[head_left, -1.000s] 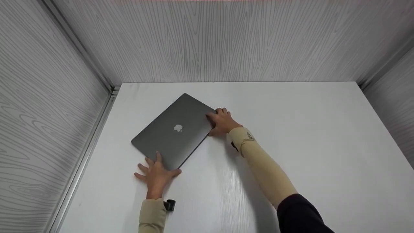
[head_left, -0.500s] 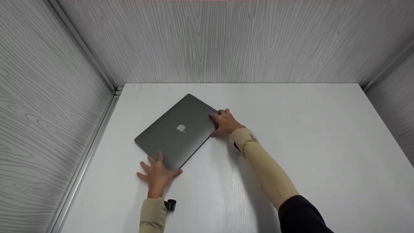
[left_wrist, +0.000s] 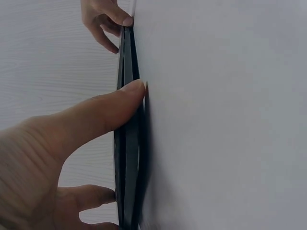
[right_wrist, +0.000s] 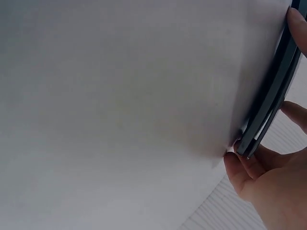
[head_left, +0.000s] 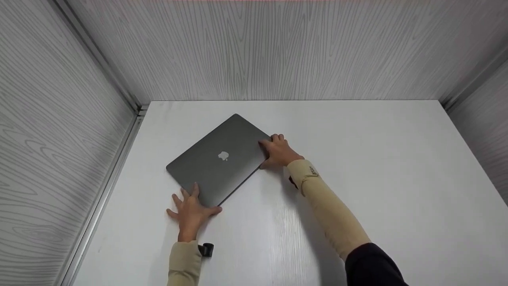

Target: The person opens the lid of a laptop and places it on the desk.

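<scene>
A closed grey laptop [head_left: 214, 171] with a pale apple logo on its lid lies aslant on the white table. At its near corner is my left hand [head_left: 191, 216]: the thumb lies against the front edge, the index fingertip is on the lid, and the outer fingers spread past the side. My right hand [head_left: 279, 151] grips the right corner, its thumb at the front edge, one finger on the lid and others bent over the far side. In the left wrist view the left thumb [left_wrist: 115, 108] crosses the laptop's dark, thin edge. The laptop's underside is hidden.
The white table [head_left: 377, 178] extends to the right of the laptop. Wood-grain panels close it in: a back wall [head_left: 258, 51], a left wall [head_left: 51, 159] and a right one. A metal strip [head_left: 104, 194] runs along the left edge.
Both hands have turned the laptop slightly clockwise: its left corner has moved up and right, its right corner a little to the right. The hands keep their places on the corners.
</scene>
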Demonstrator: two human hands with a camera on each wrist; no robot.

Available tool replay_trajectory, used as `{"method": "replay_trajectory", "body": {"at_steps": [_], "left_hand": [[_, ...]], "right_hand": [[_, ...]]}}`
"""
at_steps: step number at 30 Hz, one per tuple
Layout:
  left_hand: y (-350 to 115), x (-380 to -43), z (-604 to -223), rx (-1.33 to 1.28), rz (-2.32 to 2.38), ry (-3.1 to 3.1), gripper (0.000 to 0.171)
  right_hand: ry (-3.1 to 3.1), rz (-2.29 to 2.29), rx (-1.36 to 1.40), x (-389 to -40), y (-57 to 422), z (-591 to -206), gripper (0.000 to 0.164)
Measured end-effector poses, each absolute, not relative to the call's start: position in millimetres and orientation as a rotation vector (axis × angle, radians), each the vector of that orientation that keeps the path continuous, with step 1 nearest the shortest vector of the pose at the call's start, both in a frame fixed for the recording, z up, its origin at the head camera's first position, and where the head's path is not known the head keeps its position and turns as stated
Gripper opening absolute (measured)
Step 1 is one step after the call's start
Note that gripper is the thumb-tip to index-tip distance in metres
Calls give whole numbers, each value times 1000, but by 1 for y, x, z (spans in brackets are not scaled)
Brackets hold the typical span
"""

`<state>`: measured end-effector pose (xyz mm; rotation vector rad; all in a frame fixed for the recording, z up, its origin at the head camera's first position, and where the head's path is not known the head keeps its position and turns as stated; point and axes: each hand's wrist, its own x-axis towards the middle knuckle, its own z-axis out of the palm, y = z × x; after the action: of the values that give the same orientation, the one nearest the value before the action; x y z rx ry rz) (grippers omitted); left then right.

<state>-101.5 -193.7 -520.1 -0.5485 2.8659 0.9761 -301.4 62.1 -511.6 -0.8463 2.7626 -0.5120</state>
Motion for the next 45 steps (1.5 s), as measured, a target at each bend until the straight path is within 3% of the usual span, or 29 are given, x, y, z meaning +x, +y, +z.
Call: {"method": "replay_trajectory", "body": {"at_steps": [45], "left_hand": [[-177,-133,-518,-320,958,2836,106]], "right_hand": [[2840,-589,-656,-269,120,-506,85]]}}
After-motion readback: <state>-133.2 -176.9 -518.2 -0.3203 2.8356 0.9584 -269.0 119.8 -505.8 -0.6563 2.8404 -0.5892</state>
